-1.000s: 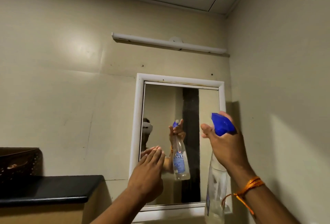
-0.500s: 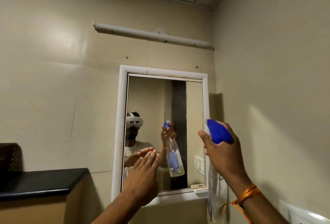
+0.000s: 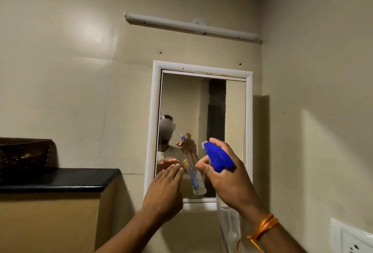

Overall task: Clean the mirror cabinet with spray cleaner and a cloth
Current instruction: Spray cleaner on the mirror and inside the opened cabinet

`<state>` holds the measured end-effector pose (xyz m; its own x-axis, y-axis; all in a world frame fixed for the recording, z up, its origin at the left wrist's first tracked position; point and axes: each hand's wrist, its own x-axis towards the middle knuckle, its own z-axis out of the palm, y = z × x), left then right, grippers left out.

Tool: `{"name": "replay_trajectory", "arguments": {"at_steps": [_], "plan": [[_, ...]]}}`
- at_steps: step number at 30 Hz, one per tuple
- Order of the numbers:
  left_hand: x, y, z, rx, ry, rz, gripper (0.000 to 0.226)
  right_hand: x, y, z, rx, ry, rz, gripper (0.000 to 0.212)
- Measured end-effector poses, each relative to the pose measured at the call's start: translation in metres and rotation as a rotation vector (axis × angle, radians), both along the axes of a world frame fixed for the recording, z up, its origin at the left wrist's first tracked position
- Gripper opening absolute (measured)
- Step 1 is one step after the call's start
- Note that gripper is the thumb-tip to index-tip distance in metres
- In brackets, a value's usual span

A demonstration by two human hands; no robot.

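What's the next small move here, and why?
Probably squeeze the trigger for a burst at the mirror. The right hand grips the spray bottle with its blue head raised, nozzle facing the glass and a finger curled at the trigger. The left hand is open at the mirror's lower left, holding nothing to wipe with, so wiping seems premature.

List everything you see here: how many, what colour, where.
mirror cabinet: one, white-framed, back wall.
tube light: one, white, above it.
shelf: one, black, left.
basket: one, dark brown, on shelf.
socket plate: one, white, bottom right.
spray bottle: one, clear, blue head, in right hand.
thread: one, orange, right wrist.
left hand: one, open, at mirror's lower left.
right hand: one, grips spray bottle.
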<state>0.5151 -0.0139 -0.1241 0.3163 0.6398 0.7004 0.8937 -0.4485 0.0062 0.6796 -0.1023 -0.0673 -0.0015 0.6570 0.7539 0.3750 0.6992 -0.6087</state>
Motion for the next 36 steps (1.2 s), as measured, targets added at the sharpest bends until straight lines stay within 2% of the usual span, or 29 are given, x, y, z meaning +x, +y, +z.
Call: {"name": "replay_trajectory", "arguments": {"at_steps": [6,10,20,28,36], "plan": [[-0.008,-0.001,-0.007,0.013,-0.004,0.032,0.071,-0.009,-0.004,-0.021,-0.009,-0.052,-0.030,0.059],[-0.002,0.000,-0.013,0.001,-0.027,0.013,0.070,0.001,-0.004,-0.031,-0.036,0.042,-0.032,0.063],[0.020,0.005,-0.030,-0.019,-0.009,-0.053,0.069,0.033,-0.019,-0.061,0.013,0.356,-0.247,0.059],[0.026,0.005,-0.046,-0.014,-0.025,-0.091,0.064,0.056,-0.008,-0.100,-0.069,0.398,-0.353,0.067],[0.013,0.007,-0.065,-0.031,-0.050,-0.083,0.064,0.062,-0.005,-0.137,-0.117,0.455,-0.373,0.061]]}}
